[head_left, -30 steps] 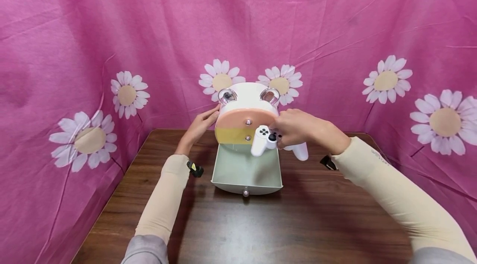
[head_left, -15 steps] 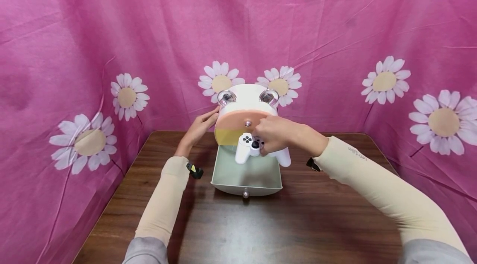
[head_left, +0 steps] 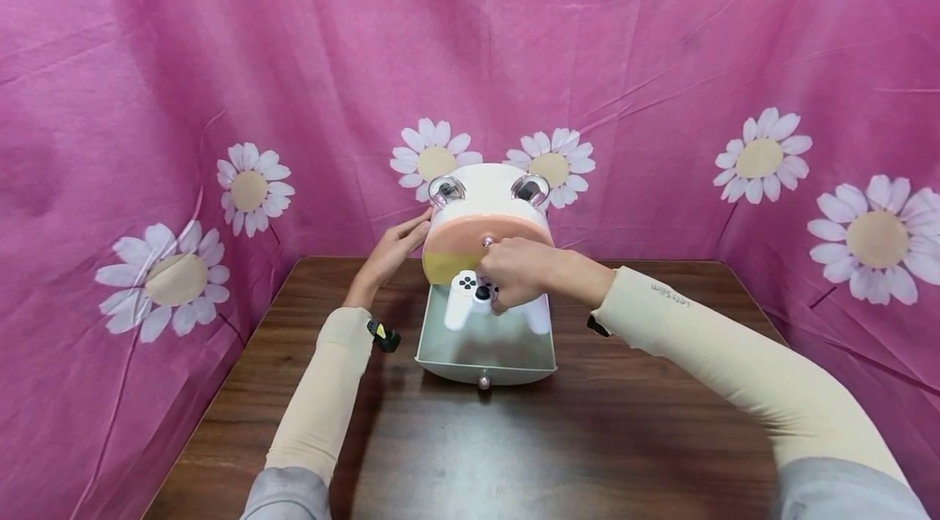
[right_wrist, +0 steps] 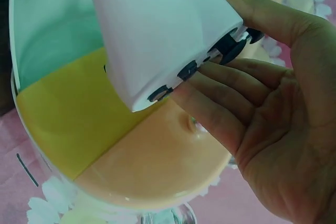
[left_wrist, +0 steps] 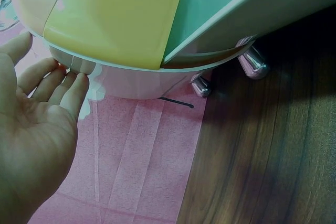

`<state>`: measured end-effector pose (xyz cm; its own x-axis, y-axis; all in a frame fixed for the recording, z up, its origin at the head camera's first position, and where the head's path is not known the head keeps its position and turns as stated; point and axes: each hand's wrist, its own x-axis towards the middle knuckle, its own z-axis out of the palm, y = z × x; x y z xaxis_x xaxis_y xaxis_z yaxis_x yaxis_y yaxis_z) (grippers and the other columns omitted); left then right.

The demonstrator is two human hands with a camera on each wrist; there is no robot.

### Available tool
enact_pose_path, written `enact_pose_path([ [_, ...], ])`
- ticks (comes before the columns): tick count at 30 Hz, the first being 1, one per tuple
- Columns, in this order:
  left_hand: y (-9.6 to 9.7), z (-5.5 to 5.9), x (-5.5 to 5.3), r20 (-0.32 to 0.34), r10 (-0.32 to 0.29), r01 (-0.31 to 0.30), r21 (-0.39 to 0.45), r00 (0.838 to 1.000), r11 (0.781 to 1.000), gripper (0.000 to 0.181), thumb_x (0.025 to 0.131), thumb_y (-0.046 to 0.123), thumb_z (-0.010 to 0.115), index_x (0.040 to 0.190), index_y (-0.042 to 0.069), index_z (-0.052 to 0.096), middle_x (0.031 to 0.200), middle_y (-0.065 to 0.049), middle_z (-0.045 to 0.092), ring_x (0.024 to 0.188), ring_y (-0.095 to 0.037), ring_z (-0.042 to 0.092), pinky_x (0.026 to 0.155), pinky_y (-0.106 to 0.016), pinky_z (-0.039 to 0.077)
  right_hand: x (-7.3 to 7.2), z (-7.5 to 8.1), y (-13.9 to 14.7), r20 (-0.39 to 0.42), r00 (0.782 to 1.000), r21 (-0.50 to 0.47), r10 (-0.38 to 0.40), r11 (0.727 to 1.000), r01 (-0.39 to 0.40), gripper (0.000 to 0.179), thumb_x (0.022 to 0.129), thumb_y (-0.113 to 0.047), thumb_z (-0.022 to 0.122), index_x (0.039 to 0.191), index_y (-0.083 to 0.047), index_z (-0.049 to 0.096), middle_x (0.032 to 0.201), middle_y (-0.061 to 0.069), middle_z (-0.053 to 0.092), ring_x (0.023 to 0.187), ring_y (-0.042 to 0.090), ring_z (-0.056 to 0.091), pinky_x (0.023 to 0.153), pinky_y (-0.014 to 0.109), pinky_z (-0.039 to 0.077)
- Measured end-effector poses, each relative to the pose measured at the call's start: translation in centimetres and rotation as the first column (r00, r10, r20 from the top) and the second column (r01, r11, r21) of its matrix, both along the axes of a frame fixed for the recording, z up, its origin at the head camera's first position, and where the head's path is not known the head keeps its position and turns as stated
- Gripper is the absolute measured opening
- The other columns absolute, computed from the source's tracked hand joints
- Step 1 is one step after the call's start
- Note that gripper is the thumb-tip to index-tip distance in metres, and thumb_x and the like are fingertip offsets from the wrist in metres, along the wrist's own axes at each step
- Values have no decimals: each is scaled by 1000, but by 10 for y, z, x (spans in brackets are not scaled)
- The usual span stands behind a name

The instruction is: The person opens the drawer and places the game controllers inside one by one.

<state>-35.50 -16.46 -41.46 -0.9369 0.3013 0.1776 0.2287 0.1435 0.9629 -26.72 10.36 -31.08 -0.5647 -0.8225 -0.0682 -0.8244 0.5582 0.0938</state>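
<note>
My right hand (head_left: 517, 271) pinches a white game controller (head_left: 458, 304) between thumb and fingers, over the pulled-out pale green drawer (head_left: 488, 377). In the right wrist view the white controller (right_wrist: 152, 30) hangs with its black buttons and stick facing the hand. The drawer belongs to a small white cabinet (head_left: 488, 189) with an orange and a yellow drawer front above it. My left hand (head_left: 392, 255) rests its fingertips on the cabinet's left side, fingers only slightly bent, as the left wrist view also shows (left_wrist: 47, 124).
The cabinet stands on short silver legs (left_wrist: 254, 64) on a dark wooden table (head_left: 470, 455). Two shiny round ears or eyes (head_left: 446, 192) stick up from its top. Behind hangs a pink curtain (head_left: 470, 38) printed with white daisies.
My right hand has carried the controller leftward and slightly down, from the drawer's right side to over its middle. My left hand and the cabinet have stayed where they were.
</note>
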Motion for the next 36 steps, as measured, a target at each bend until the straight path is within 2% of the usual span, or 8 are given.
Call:
enact_pose_path([
  [8,0,0,2,8,-8,8,21,1000,1000,58,112,37,57,163,11,44,171,3,40,159,-18,36,130,-37,35,-5,-15,-11,12,1000,27,-13,1000,12,22,75,-32,87,72,-23,66,66,-8,58,68,17,52,68,39,54],
  [15,0,-2,1,6,-5,5,24,1000,1000,59,112,38,57,162,12,44,170,3,42,157,-18,39,129,-36,37,-11,-30,-17,45,999,48,-16,999,14,19,75,-32,88,74,-23,71,71,-8,61,70,15,54,72,39,57],
  [19,0,-2,2,-1,-2,2,21,1000,1000,57,112,36,56,162,11,45,170,2,42,157,-19,41,129,-35,38,-14,-36,-20,65,998,54,-14,998,10,19,75,-33,88,74,-23,72,69,-9,61,68,14,54,69,38,56],
  [28,0,-4,3,-1,8,-8,17,1000,1000,56,112,36,56,162,13,46,170,1,43,155,-20,44,128,-34,39,-20,-53,-27,89,995,73,-49,996,42,27,77,-27,88,68,-22,63,72,-6,59,68,15,52,64,35,53],
  [36,-1,-4,-1,7,2,-2,5,1000,1000,57,112,41,56,162,17,45,170,4,41,156,-20,42,129,-39,38,-26,-66,-30,127,987,96,-101,991,89,32,78,-26,90,70,-20,60,75,-4,59,67,14,53,59,28,51],
])
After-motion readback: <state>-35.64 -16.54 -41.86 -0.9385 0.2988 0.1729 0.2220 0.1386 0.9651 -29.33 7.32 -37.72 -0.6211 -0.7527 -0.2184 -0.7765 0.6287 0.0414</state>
